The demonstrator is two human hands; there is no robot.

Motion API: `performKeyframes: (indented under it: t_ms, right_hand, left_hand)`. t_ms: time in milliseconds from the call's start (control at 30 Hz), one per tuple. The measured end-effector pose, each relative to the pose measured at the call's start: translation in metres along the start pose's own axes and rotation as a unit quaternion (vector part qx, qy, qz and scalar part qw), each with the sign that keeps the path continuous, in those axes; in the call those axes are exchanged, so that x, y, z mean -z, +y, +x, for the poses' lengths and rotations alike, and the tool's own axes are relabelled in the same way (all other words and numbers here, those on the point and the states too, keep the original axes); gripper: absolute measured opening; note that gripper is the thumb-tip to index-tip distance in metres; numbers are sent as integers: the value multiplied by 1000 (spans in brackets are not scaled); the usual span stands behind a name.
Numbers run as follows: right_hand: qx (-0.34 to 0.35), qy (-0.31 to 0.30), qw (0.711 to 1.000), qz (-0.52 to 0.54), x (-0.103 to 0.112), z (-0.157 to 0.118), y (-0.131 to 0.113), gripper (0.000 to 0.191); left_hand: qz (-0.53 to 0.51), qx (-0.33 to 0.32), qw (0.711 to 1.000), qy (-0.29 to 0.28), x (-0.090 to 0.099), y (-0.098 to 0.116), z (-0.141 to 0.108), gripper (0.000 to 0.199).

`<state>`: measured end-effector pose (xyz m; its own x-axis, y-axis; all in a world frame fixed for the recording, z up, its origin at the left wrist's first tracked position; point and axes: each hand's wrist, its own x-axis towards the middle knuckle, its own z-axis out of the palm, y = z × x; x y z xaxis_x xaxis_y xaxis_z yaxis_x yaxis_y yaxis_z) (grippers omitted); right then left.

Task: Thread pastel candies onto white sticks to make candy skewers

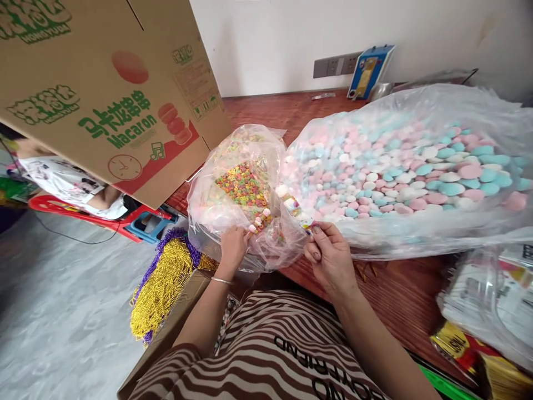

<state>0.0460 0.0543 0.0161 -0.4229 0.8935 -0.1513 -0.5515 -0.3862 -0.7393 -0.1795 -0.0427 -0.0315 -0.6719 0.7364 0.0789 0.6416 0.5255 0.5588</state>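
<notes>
My left hand (234, 245) is closed at the near side of a see-through plastic bag (199, 203) of small ring-shaped candies (245, 183). At its fingertips is a short row of pink and white candies (259, 221), with the gripped end hidden. My right hand (331, 258) pinches the end of a small see-through packet with colourful print (295, 208), which lies between the two bags. Right of it, a large see-through bag (358, 250) holds many flat round pink, blue and white candies (391, 178). Its near edge is just behind my right hand.
A big cardboard box (158, 72) stands at the left, with a person's arm (106, 199) behind it. Gold and purple bead strings (164, 286) hang over an open carton (183, 311). A blue device (370, 72) stands by the wall; plastic packs (491, 300) lie at the right.
</notes>
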Motion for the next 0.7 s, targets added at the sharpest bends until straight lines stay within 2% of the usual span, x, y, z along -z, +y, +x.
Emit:
performKeyframes:
  t_ms: [133, 200, 267, 400, 533, 600, 700]
  right_hand:
    - [-3, 3, 1000, 4, -1, 0, 3, 30]
    - [-7, 9, 1000, 10, -1, 2, 3, 31]
    - [-12, 11, 1000, 16, -1, 3, 3, 32]
    - [-28, 4, 999, 21, -4, 4, 5, 34]
    - [-49, 7, 999, 24, -5, 3, 7, 37]
    - [-53, 13, 998, 27, -5, 2, 8, 37]
    - [-56, 20, 998, 30, -4, 1, 7, 38]
  left_hand:
    - [-119, 20, 993, 12, -8, -15, 8, 12]
    - [-205, 35, 978, 28, -3, -23, 10, 11]
    - [-303, 49, 949, 65, 9, -35, 14, 14]
    - [-474, 62, 856, 197, 53, -70, 27, 29]
    - [-543, 87, 770, 322, 110, -115, 50, 21]
    - [-548, 107, 748, 358, 138, -134, 64, 18]
    - [-537, 117, 746, 376, 173, -150, 84, 40]
